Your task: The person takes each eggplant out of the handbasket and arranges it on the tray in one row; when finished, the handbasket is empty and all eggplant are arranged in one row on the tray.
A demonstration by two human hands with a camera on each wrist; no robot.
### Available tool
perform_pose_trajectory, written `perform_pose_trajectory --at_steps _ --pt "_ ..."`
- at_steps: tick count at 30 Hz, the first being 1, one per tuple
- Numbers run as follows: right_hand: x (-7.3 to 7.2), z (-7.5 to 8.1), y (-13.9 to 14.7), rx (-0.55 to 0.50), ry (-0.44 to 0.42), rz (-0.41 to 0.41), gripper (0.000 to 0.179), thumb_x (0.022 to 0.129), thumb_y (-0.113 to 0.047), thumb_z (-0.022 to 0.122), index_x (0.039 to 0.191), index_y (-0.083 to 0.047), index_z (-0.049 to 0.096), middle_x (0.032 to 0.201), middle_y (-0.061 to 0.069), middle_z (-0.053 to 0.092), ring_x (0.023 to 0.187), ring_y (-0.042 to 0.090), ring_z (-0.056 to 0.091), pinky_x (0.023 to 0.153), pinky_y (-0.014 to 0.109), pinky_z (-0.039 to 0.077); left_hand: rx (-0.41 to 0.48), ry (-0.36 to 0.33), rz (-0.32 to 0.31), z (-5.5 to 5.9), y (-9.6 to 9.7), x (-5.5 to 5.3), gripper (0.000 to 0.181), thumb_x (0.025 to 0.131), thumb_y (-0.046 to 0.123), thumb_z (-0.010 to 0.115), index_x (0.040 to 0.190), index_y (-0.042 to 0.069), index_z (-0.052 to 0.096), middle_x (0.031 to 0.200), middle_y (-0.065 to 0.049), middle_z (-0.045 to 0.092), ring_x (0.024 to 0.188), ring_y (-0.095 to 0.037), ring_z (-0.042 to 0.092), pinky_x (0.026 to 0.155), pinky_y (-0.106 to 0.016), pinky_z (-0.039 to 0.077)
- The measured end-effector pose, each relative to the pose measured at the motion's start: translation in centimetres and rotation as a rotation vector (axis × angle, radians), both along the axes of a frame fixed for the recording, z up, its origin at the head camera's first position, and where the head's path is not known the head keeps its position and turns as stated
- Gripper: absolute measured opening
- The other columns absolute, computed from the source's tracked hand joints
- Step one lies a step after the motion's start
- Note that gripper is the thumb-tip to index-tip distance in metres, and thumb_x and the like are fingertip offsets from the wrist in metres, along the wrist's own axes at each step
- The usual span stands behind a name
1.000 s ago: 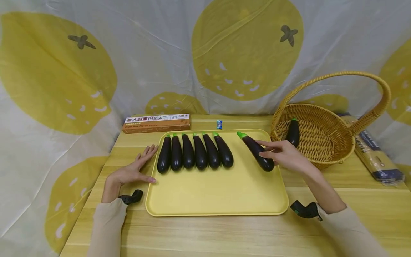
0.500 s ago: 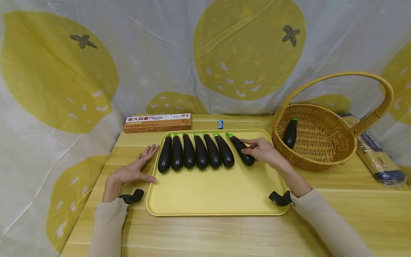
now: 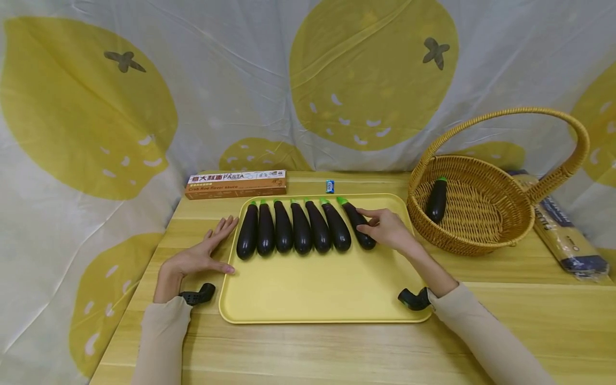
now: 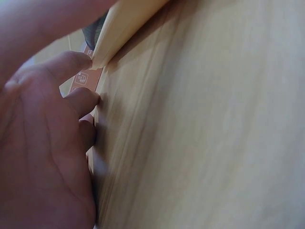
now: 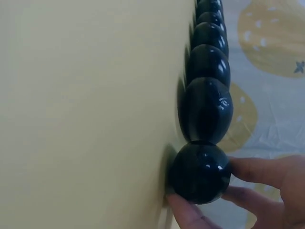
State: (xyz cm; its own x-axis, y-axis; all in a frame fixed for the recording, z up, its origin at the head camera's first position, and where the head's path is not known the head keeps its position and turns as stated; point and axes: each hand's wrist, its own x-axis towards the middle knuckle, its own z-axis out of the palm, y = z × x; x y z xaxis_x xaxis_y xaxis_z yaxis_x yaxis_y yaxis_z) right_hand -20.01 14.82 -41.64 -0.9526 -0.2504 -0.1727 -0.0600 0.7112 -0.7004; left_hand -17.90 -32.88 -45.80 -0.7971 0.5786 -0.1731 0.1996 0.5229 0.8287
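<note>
My right hand (image 3: 389, 230) pinches a dark purple eggplant (image 3: 358, 224) with a green stem between thumb and fingers, low over the yellow tray (image 3: 308, 291). In the right wrist view its round end (image 5: 200, 174) shows between the fingertips. To its left several eggplants (image 3: 301, 230) lie side by side in a row, stems toward the back. My left hand (image 3: 199, 256) rests at the tray's left edge with fingers spread and thumb on the rim. The left wrist view shows that palm (image 4: 45, 157) beside the tray's side and the wooden tabletop.
A wicker basket (image 3: 481, 243) with a tall handle stands at the right, one eggplant (image 3: 437, 202) inside. Behind the tray are a pasta box (image 3: 236, 185) and a small blue packet (image 3: 329, 186). A plastic-wrapped pack (image 3: 570, 243) lies right of the basket. A lemon-print cloth hangs behind.
My right hand has carried the eggplant leftward from the tray's right side to beside the row's right end. The left hand has stayed in place.
</note>
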Motion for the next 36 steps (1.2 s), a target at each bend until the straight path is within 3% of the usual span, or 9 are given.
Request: perform_pose_trajectory --at_steps 6,15,22,29,36 --pt "0.24 0.04 -0.28 0.000 -0.028 0.021 0.055 0.103 -0.021 0.062 0.154 -0.008 0.049 0.094 0.014 0.067 0.054 0.011 0.040 0.055 0.025 0.035 -0.005 0.002 0.004 0.08 -0.01 0.00 0.120 0.082 0.016 0.087 0.168 0.013 0.002 0.173 -0.014 -0.017 0.157 -0.040 -0.027 0.121 -0.067 -0.025" --pt "0.33 -0.11 -0.91 -0.002 -0.011 0.012 0.057 0.101 -0.023 0.065 0.154 -0.008 0.050 0.074 0.002 0.055 0.053 0.010 0.037 0.053 0.024 0.034 0.003 0.007 -0.003 -0.03 -0.06 -0.09 0.121 0.082 0.015 0.087 0.168 0.011 0.003 0.173 -0.015 -0.017 0.156 -0.040 -0.027 0.121 -0.067 -0.025" --pt "0.66 -0.15 -0.92 0.004 -0.025 0.037 0.056 0.105 -0.021 0.058 0.157 -0.008 0.043 0.105 0.017 0.070 0.065 0.014 0.050 0.059 0.026 0.041 0.006 0.006 -0.005 -0.07 -0.04 -0.13 0.120 0.082 0.015 0.087 0.168 0.011 0.002 0.173 -0.015 -0.018 0.156 -0.040 -0.028 0.120 -0.067 -0.026" --pt "0.89 -0.03 -0.87 0.007 -0.022 0.034 0.057 0.104 -0.021 0.060 0.157 -0.007 0.044 0.087 0.010 0.064 0.056 0.012 0.041 0.056 0.026 0.038 -0.006 0.005 0.000 0.05 0.03 -0.12 0.121 0.082 0.015 0.087 0.168 0.011 0.002 0.173 -0.015 -0.018 0.156 -0.041 -0.028 0.120 -0.068 -0.025" --pt "0.81 -0.01 -0.73 0.003 -0.015 0.039 0.056 0.104 -0.020 0.061 0.156 -0.006 0.046 0.092 0.014 0.068 0.060 0.013 0.047 0.058 0.026 0.040 -0.006 -0.001 0.003 -0.03 -0.02 -0.12 0.120 0.082 0.016 0.087 0.168 0.013 0.003 0.173 -0.015 -0.018 0.156 -0.041 -0.028 0.120 -0.068 -0.026"
